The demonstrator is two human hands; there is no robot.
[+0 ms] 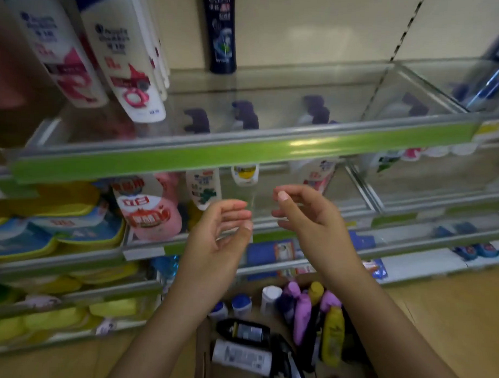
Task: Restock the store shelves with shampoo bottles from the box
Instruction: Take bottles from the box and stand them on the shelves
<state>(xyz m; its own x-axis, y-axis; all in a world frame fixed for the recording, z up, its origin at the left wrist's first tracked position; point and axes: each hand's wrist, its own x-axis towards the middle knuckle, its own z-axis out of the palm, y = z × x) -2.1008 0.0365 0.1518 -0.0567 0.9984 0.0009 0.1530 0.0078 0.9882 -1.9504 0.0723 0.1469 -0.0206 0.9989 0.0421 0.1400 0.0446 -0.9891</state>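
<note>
Shampoo bottles (pixel 303 318) are standing upright in the box (pixel 205 357), directly below both empty, loosely spread hands; right hand (pixel 306 216) is hovering slightly nearer than left hand (pixel 221 233).

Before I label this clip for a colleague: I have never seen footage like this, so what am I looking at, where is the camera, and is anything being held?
This is one picture from a wide-angle camera worn on a person's head, looking forward and down. No robot is involved. The left hand and right hand are raised in front of store shelves, fingers loosely bent, holding nothing. On the upper glass shelf stand white bottles at the left and a dark Clear bottle at the back. Lower shelves carry more products, some blurred. On the floor below, a cardboard box holds mixed bottles, including purple bottles and a yellow bottle.
</note>
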